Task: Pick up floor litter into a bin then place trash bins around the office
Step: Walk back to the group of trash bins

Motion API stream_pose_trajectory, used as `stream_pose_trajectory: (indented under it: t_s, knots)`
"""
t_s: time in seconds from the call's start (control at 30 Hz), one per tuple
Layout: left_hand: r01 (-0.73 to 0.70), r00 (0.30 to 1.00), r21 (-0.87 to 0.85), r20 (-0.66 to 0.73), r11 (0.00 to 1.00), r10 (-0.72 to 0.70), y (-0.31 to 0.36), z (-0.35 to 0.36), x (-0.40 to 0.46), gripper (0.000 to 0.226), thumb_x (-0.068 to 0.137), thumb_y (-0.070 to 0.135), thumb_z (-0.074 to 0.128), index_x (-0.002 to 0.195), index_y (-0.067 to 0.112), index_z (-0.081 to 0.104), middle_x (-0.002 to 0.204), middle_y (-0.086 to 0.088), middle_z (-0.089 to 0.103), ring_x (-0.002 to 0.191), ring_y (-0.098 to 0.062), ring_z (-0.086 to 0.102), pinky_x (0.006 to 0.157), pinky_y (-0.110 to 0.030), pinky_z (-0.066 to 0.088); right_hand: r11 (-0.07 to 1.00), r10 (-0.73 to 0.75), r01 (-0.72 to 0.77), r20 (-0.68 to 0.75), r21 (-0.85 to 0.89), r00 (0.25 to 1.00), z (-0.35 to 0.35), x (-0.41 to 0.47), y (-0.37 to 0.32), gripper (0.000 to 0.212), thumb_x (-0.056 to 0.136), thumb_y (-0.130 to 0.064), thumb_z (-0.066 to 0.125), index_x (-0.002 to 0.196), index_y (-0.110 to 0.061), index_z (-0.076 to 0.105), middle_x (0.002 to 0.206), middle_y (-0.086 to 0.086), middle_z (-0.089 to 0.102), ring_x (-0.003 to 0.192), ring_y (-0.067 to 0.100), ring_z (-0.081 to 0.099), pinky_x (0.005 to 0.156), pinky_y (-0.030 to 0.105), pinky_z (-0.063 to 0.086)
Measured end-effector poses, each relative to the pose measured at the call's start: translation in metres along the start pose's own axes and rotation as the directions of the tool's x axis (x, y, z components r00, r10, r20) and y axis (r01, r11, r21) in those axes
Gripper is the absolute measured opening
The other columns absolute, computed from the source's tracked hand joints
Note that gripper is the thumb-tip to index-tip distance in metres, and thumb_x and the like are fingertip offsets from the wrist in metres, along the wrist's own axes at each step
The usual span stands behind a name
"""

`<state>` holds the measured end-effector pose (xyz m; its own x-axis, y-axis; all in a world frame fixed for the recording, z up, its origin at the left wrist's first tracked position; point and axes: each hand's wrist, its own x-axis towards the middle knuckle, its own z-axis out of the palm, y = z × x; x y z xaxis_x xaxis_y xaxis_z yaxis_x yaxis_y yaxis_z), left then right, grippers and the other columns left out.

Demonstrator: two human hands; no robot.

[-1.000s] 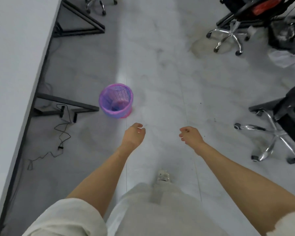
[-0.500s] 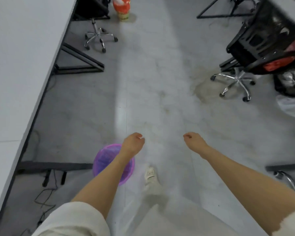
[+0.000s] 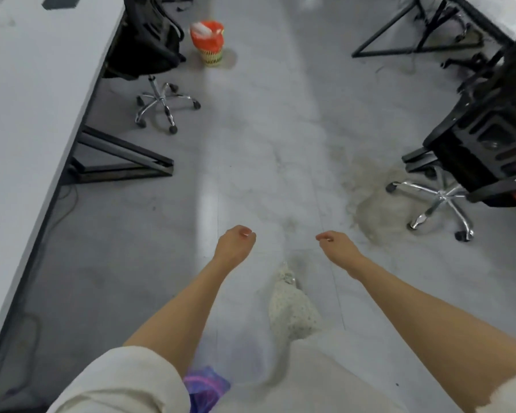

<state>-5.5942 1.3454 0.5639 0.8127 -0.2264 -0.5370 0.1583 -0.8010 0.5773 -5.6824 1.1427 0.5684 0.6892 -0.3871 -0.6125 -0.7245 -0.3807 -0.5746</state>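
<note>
A purple mesh bin [image 3: 205,388] with a purple liner stands on the floor at the bottom edge, mostly hidden behind my left sleeve. A yellow mesh bin [image 3: 209,43] with an orange liner and white litter inside stands far ahead by the left desk. My left hand [image 3: 235,245] and my right hand [image 3: 335,247] hang in front of me over the grey floor, fingers loosely curled, holding nothing.
A long white desk [image 3: 33,120] with black legs runs along the left. A black office chair [image 3: 149,52] is tucked by it. Another black chair [image 3: 486,138] stands at the right, over a stained floor patch [image 3: 370,192]. More desk legs [image 3: 405,40] show at the far right.
I have walked forward along the aisle. The purple bin slid from ahead of my left hand down to the bottom edge. The orange-lined bin came into view ahead. Both hands stay empty.
</note>
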Motion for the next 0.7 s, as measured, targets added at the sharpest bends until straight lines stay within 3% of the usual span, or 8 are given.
stream_pose_trajectory:
  t_s: [0.13, 0.3, 0.37, 0.43, 0.57, 0.7]
  knots:
    - [0.046, 0.999, 0.042, 0.01, 0.998, -0.047, 0.055, -0.048, 0.104, 0.04, 0.095, 0.034, 0.045, 0.125, 0.011, 0.057, 0.126, -0.006, 0.062, 0.115, -0.024, 0.056, 0.087, -0.026, 0.04, 0.999, -0.008, 0.009, 0.021, -0.043, 1.0, -0.049, 0.103, -0.07, 0.037, 0.098, -0.012, 0.036, 0.128, -0.008, 0.056, 0.138, 0.011, 0.051, 0.125, 0.028, 0.049, 0.1, 0.03, 0.039]
    - [0.063, 0.998, -0.04, -0.013, 0.997, -0.064, 0.114, -0.104, 0.207, 0.04, 0.095, 0.032, 0.046, 0.123, 0.007, 0.058, 0.124, -0.007, 0.063, 0.117, -0.025, 0.057, 0.09, -0.029, 0.043, 0.994, -0.061, 0.068, 0.081, -0.086, 0.995, -0.086, 0.208, -0.176, 0.037, 0.097, -0.01, 0.035, 0.129, -0.008, 0.055, 0.138, 0.011, 0.051, 0.122, 0.028, 0.051, 0.089, 0.026, 0.04]
    - [0.06, 0.998, -0.028, -0.002, 0.998, -0.061, 0.127, -0.125, 0.253, 0.043, 0.094, 0.029, 0.044, 0.114, -0.007, 0.057, 0.108, -0.021, 0.065, 0.104, -0.037, 0.06, 0.087, -0.041, 0.048, 0.991, -0.08, 0.092, 0.122, -0.099, 0.989, -0.093, 0.251, -0.216, 0.038, 0.098, -0.011, 0.035, 0.131, -0.008, 0.054, 0.139, 0.011, 0.051, 0.123, 0.027, 0.051, 0.087, 0.025, 0.039]
    - [0.093, 0.996, -0.016, 0.001, 0.996, -0.093, 0.137, -0.145, 0.299, 0.041, 0.094, 0.027, 0.043, 0.105, -0.011, 0.057, 0.084, -0.019, 0.062, 0.083, -0.035, 0.059, 0.075, -0.039, 0.048, 0.99, -0.076, 0.093, 0.147, -0.109, 0.986, -0.097, 0.293, -0.249, 0.038, 0.098, -0.013, 0.035, 0.132, -0.01, 0.052, 0.14, 0.01, 0.05, 0.125, 0.026, 0.049, 0.088, 0.023, 0.038]
    - [0.103, 0.994, -0.015, -0.03, 0.995, -0.103, 0.167, -0.201, 0.424, 0.038, 0.092, 0.022, 0.043, 0.109, -0.009, 0.055, 0.113, -0.023, 0.061, 0.11, -0.039, 0.056, 0.092, -0.042, 0.047, 0.991, -0.071, 0.088, 0.153, -0.104, 0.986, -0.11, 0.406, -0.333, 0.039, 0.099, -0.014, 0.035, 0.135, -0.01, 0.049, 0.142, 0.009, 0.047, 0.128, 0.025, 0.046, 0.093, 0.024, 0.037]
    - [0.084, 0.996, 0.009, -0.021, 0.996, -0.084, 0.211, -0.274, 0.556, 0.037, 0.093, 0.023, 0.044, 0.109, -0.006, 0.06, 0.117, -0.023, 0.061, 0.112, -0.039, 0.056, 0.092, -0.038, 0.046, 0.994, -0.005, 0.017, 0.119, -0.104, 0.993, -0.139, 0.513, -0.425, 0.041, 0.098, -0.016, 0.036, 0.137, -0.01, 0.047, 0.143, 0.009, 0.046, 0.129, 0.026, 0.045, 0.1, 0.028, 0.038]
